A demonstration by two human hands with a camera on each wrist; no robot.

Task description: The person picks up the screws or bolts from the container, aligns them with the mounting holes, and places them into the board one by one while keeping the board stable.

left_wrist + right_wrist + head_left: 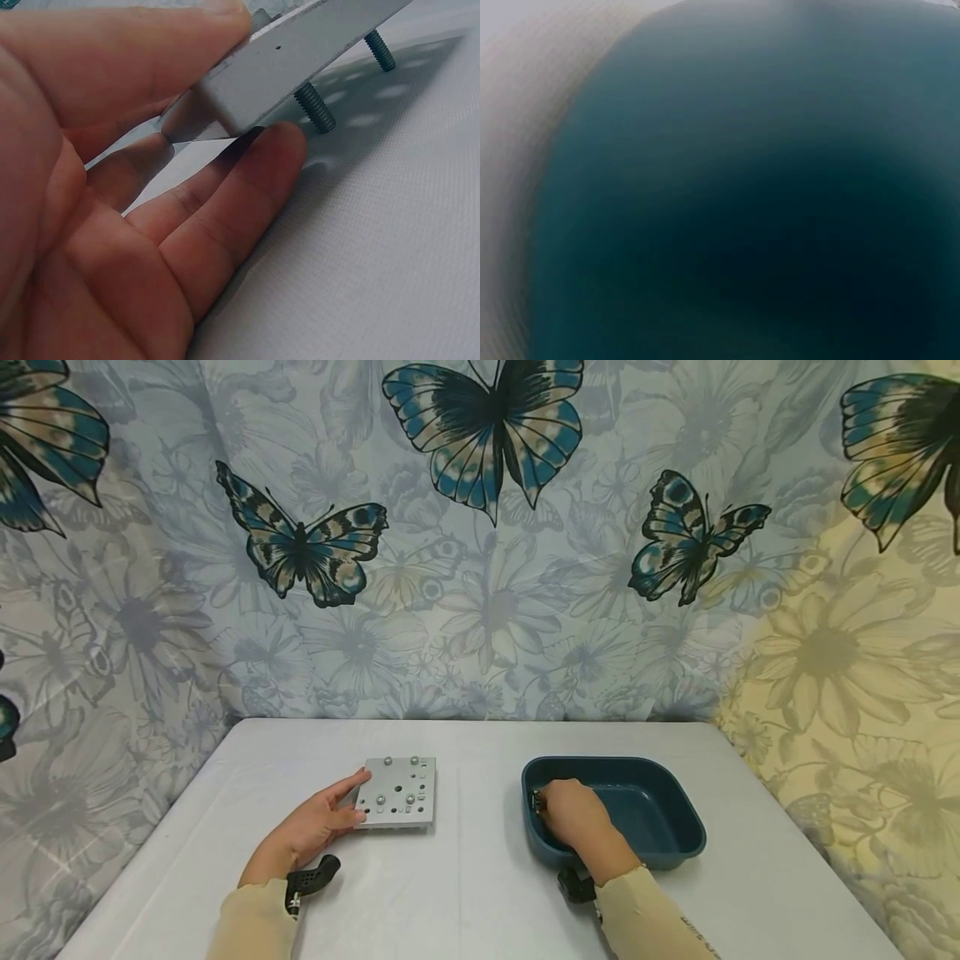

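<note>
My left hand (318, 822) grips the left edge of a grey metal plate (416, 789) that has several small holes and several screws standing in it. In the left wrist view the thumb lies along the top edge of the plate (262, 75) and fingers reach under it. Threaded screw ends (315, 107) stick out below, over the white cloth. My right hand (576, 810) is inside a dark blue bin (678, 793) at its left side, fingers curled. A small dark, shiny metal piece (537, 802) shows at its fingertips. The bin's wall (667, 150) fills the right wrist view, hiding that hand.
A white cloth (472, 893) covers the table. Behind it hangs a fabric backdrop (495, 635) with butterflies and flowers. A black wrist camera (313, 877) is strapped to the left wrist, another camera (576, 885) to the right, close to the bin's front wall.
</note>
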